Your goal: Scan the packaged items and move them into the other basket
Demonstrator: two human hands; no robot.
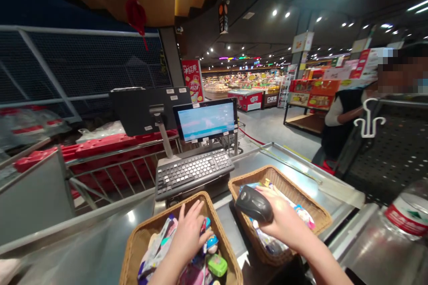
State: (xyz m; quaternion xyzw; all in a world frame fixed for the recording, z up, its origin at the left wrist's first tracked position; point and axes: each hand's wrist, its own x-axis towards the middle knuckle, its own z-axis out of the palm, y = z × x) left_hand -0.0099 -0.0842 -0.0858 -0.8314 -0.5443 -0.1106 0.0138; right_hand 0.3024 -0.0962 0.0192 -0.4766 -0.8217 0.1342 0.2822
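Note:
My right hand (282, 216) is wrapped round a black barcode scanner (256, 202), held above the right wicker basket (307, 196). Packaged goods (302, 213) in bright wrappers lie in that basket, partly covered by my hand. Over the left wicker basket (133, 242) my left hand (190, 231) reaches with its fingers stretched out. It is on or just above a mix of small goods; contact cannot be made out. Among them are a light-coloured packet (155, 247), a blue-capped item (212, 242) and a green item (217, 265).
Behind the baskets stand a black keyboard (195, 169) and a lit screen (207, 120) on the metal counter (100, 236). A large clear bottle (406, 220) with a red label is at the right. Past the counter stands a person (344, 116) near a shelf.

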